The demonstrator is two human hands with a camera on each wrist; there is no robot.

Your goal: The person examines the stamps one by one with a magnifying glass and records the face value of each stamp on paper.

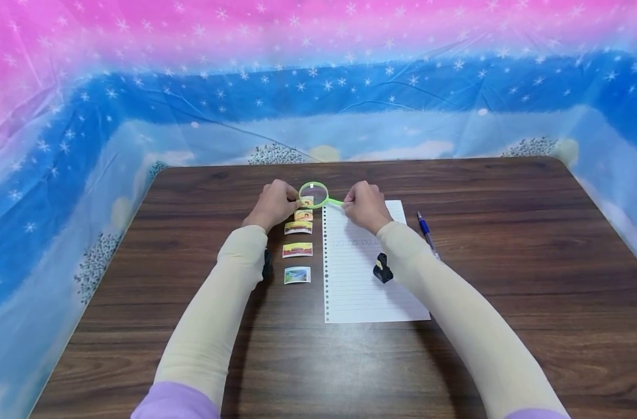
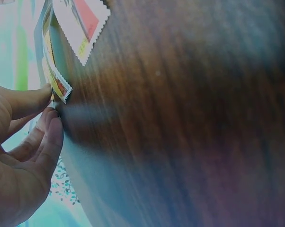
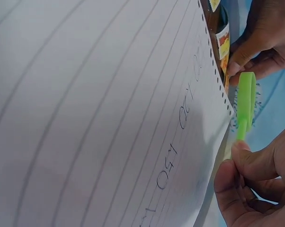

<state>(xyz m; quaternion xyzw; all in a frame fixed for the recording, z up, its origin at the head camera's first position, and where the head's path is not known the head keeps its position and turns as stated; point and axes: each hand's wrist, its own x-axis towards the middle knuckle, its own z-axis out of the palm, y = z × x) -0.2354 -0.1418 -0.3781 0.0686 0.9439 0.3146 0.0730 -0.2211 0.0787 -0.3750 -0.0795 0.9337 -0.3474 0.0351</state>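
My right hand [image 1: 367,205] pinches the handle of a green-rimmed magnifying glass [image 3: 246,101] between thumb and fingers. Its round lens is held over the far end of a column of postage stamps. At that end my left hand [image 1: 272,203] pinches the edge of a small yellow and orange stamp [image 1: 306,202], part of which shows through the lens. In the left wrist view, the thumb and fingertips of the left hand [image 2: 29,146] meet at a stamp corner [image 2: 62,89]. Nearer me lie a yellow and red stamp [image 1: 298,249] and a blue-green one [image 1: 297,275].
Lined paper [image 1: 370,302] with punched holes and handwritten numbers lies right of the stamps, beneath my right forearm. A blue pen [image 1: 424,226] lies beyond its right edge. Everything rests on a dark wooden table [image 1: 506,233], with a snowflake-patterned cloth [image 1: 318,87] hanging behind it.
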